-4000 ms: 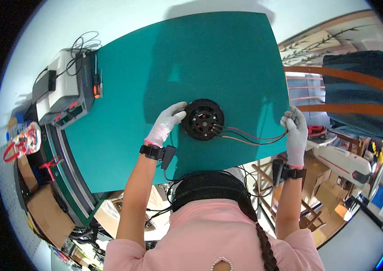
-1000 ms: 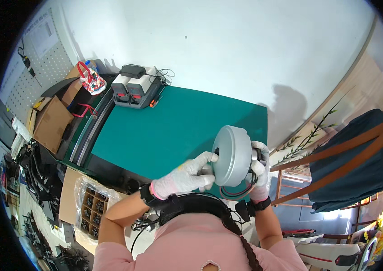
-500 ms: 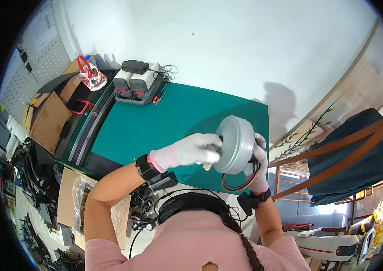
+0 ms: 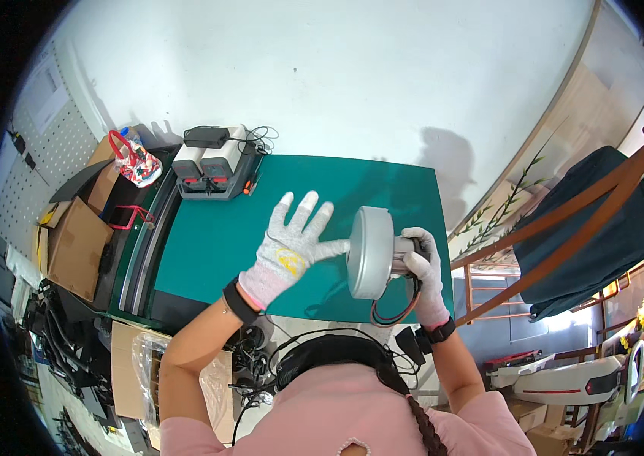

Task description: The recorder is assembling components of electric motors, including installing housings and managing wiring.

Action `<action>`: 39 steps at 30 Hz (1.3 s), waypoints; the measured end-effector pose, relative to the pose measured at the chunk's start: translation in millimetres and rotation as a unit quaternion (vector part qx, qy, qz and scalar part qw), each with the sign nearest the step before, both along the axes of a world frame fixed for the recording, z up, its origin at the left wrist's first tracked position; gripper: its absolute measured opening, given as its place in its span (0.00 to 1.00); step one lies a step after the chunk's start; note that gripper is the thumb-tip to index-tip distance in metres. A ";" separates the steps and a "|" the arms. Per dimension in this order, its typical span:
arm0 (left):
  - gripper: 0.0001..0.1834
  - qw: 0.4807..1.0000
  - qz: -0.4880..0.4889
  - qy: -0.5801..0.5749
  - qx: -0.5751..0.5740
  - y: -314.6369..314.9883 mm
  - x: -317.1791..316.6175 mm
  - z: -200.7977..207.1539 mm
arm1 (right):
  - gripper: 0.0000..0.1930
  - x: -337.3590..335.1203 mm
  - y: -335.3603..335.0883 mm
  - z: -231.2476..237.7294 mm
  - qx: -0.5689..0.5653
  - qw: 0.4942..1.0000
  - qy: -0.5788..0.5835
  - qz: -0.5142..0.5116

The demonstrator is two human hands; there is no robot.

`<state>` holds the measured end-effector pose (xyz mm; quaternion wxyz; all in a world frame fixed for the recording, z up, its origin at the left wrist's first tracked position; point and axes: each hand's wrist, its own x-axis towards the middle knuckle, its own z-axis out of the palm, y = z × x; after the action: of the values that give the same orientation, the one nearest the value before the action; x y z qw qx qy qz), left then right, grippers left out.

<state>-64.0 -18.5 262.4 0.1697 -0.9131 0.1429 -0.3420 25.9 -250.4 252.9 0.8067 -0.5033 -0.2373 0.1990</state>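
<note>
My right hand [image 4: 427,275], in a pale knit glove, is closed round the narrow back part of a grey round metal housing [image 4: 372,254]. The housing is held up over the green mat [image 4: 212,251], its flat face toward the left. Dark and reddish wires [image 4: 387,321] loop down beneath it. My left hand [image 4: 291,254], gloved alike, is spread wide with nothing in it. Its outstretched thumb ends at the edge of the housing's face; whether it touches I cannot tell. My right fingers partly hide the back of the housing.
A battery charger dock [image 4: 214,173] stands at the mat's far left, with an orange-tipped tool [image 4: 250,186] beside it. Left are a floral bag [image 4: 138,163] and cardboard box [image 4: 79,247]. A brown strap [image 4: 542,251] and dark cloth [image 4: 588,228] hang at right.
My left hand has come off the housing's face, moved left and opened with fingers spread. The housing has turned more side-on, showing its narrow back part in my right hand.
</note>
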 end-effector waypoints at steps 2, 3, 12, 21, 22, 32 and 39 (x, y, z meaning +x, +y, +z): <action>0.31 0.999 -0.018 -0.034 -0.002 -0.5 2.9 1.7 | 0.26 -0.4 0.4 0.5 0.019 0.999 0.043 0.018; 0.31 0.999 -0.037 -0.015 -0.030 -4.8 0.8 2.2 | 0.26 -0.3 1.1 1.0 0.032 0.997 0.064 0.025; 0.34 0.131 -0.309 0.403 -0.852 -38.2 -30.2 12.5 | 0.25 7.2 2.1 4.6 0.001 0.992 -0.125 -0.014; 0.32 0.942 -0.130 0.135 -0.280 -24.8 -11.2 -9.4 | 0.25 4.2 2.3 12.8 0.042 0.999 0.019 0.017; 0.30 0.989 -0.053 0.028 -0.139 -19.9 -7.8 -10.2 | 0.26 4.6 1.9 13.2 0.043 0.998 0.028 0.024; 0.28 0.263 -0.249 0.383 -0.850 -47.8 -25.1 -6.9 | 0.24 12.3 -12.7 15.1 0.000 0.967 -0.252 -0.028; 0.27 0.545 -0.143 0.252 -0.787 -41.3 -15.0 15.6 | 0.28 13.9 -36.5 25.6 -0.030 0.890 -0.456 0.002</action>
<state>-79.0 -59.8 278.0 -0.7107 -0.6971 -0.0181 -0.0928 39.8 -286.9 278.5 0.5942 -0.5619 -0.5737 -0.0442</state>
